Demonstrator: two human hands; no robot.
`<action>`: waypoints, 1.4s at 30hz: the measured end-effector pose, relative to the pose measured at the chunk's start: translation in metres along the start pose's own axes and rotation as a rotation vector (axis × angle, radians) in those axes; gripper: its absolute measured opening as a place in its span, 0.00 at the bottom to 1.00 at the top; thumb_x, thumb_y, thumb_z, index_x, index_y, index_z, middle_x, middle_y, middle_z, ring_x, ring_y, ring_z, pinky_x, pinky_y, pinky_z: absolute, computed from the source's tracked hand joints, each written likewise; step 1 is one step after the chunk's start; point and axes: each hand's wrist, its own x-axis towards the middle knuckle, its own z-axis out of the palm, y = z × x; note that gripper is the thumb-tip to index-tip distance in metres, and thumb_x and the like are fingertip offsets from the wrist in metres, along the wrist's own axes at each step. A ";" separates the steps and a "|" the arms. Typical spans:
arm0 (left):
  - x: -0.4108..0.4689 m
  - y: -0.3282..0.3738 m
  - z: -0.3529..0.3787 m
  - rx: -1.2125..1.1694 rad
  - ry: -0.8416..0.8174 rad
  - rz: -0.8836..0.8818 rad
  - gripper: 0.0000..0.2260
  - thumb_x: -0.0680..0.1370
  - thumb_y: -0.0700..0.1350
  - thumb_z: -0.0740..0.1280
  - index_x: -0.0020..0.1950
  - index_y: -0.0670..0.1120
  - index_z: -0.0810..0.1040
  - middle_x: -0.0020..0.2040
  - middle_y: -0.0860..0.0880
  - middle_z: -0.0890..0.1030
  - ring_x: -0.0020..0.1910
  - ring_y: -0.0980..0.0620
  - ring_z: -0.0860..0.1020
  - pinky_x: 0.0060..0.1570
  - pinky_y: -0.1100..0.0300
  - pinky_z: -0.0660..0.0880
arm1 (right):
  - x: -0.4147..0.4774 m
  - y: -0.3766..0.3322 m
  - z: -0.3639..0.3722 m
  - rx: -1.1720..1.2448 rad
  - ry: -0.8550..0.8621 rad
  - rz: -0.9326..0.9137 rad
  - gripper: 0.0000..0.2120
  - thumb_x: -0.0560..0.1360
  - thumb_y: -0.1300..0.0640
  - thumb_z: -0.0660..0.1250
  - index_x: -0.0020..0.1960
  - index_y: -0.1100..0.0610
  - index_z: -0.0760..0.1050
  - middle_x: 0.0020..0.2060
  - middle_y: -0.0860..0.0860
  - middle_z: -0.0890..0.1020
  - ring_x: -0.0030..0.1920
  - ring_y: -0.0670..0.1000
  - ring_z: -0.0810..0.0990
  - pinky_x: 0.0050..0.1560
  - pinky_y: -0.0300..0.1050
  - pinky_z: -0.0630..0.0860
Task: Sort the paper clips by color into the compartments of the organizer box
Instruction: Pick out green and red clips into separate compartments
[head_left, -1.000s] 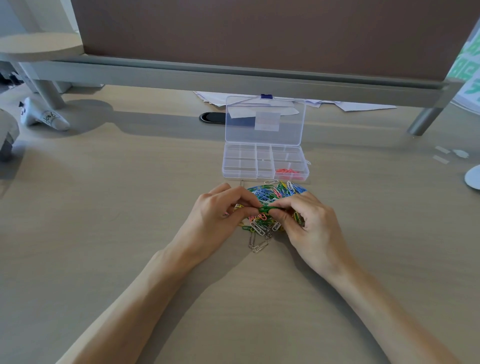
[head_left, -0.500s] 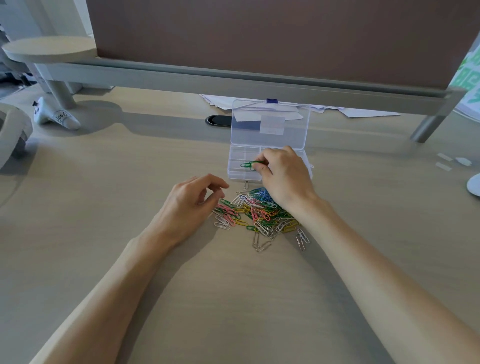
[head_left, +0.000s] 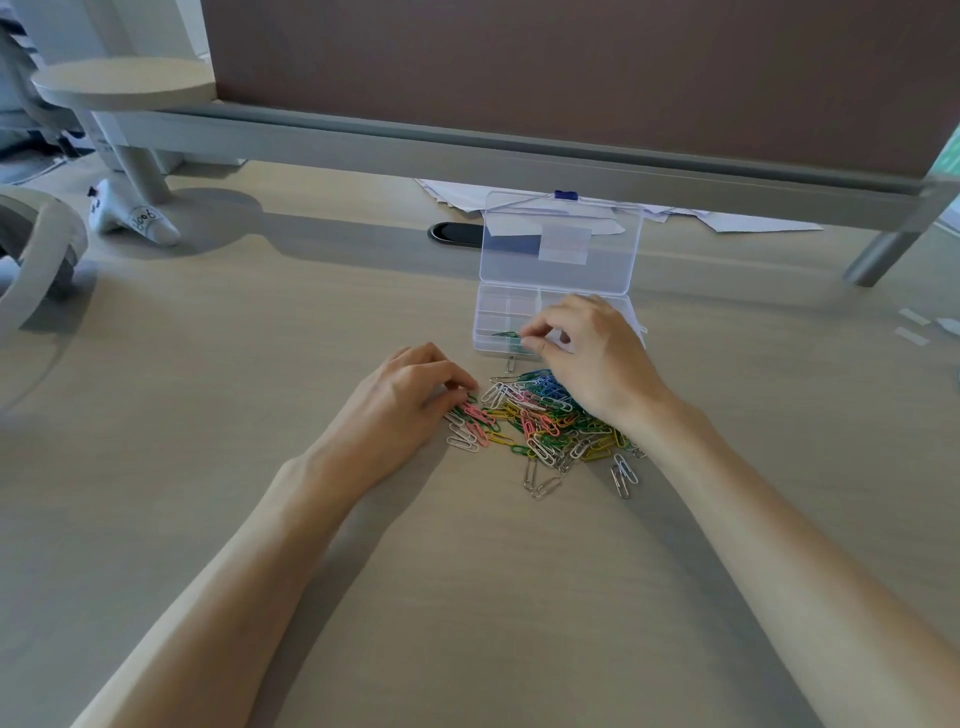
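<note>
- Box (head_left: 506, 306) with lid up; clip pile (head_left: 540, 415) just in front of it.
- Our right hand (head_left: 592, 358) is at the box's front-left slot, by a green clip (head_left: 505, 335); can't tell if that grip's clamped.
- Our left hand (head_left: 402, 402) is front-left of the box, grip loose, fingertips touching the clip pile.

Right hand (head_left: 587, 358) hides the right compartments of the organizer box (head_left: 491, 304) and part of the clip pile (head_left: 540, 421); green clip (head_left: 506, 335) at its fingertips maybe pinched, too small to tell.
</note>
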 end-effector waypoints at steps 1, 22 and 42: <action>0.000 0.000 0.000 0.000 0.008 -0.002 0.05 0.77 0.44 0.69 0.49 0.53 0.83 0.47 0.56 0.76 0.49 0.59 0.72 0.47 0.71 0.66 | -0.005 -0.003 -0.001 0.028 -0.058 -0.016 0.05 0.76 0.52 0.68 0.48 0.52 0.82 0.43 0.45 0.78 0.47 0.45 0.70 0.47 0.43 0.67; 0.000 0.001 -0.024 -0.160 -0.044 -0.142 0.07 0.73 0.40 0.73 0.43 0.53 0.84 0.39 0.55 0.80 0.38 0.61 0.74 0.40 0.74 0.67 | -0.025 -0.036 0.004 -0.136 -0.219 -0.063 0.08 0.72 0.46 0.70 0.44 0.49 0.84 0.42 0.45 0.78 0.50 0.49 0.71 0.50 0.50 0.72; -0.003 -0.004 -0.020 0.086 -0.059 0.149 0.01 0.75 0.46 0.72 0.45 0.52 0.81 0.42 0.58 0.77 0.44 0.57 0.74 0.42 0.53 0.75 | -0.027 -0.029 0.000 -0.163 -0.119 -0.202 0.05 0.73 0.55 0.66 0.41 0.56 0.77 0.39 0.48 0.79 0.46 0.50 0.72 0.46 0.48 0.73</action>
